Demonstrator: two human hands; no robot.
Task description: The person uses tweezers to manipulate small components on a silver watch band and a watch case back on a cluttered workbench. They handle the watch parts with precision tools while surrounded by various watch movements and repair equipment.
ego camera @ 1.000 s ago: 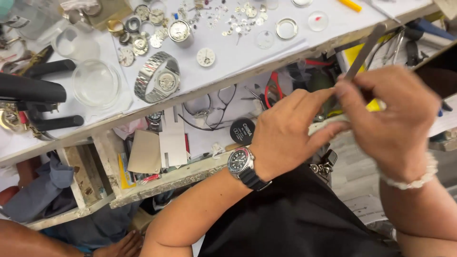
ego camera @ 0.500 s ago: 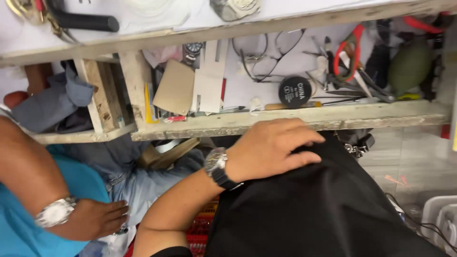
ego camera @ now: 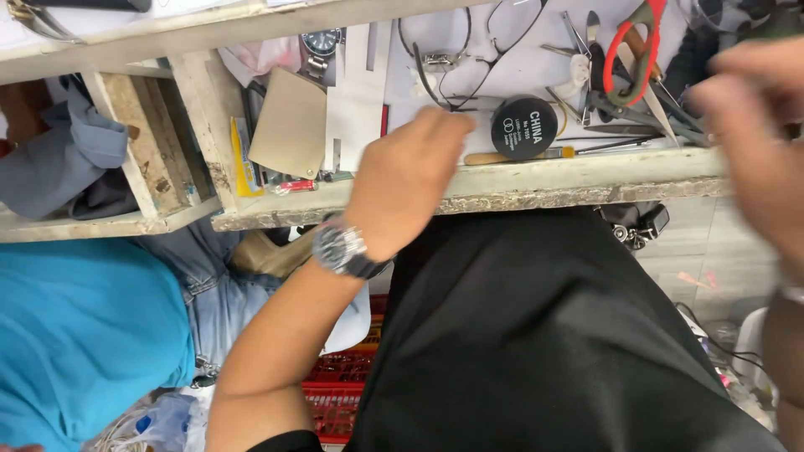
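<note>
Left hand [ego camera: 406, 180] curled over shelf edge [ego camera: 536, 188]; right hand [ego camera: 754, 125] raised, blurred

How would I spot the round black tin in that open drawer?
Find the open drawer under the bench. Just right of the left hand, near the front edge, lies the tin. It is the only flat black disc there; the scissors behind it have red handles.

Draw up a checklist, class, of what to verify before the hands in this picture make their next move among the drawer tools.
1. Left hand in sharp view over the drawer front: ok.
2. Left hand's fingers empty: cannot tell, they curl away.
3. Right hand sharp enough to judge: not ok, blurred.
4. Round black tin unobstructed beside the left hand: ok.
5. Red-handled scissors lying apart from both hands: ok.
</note>
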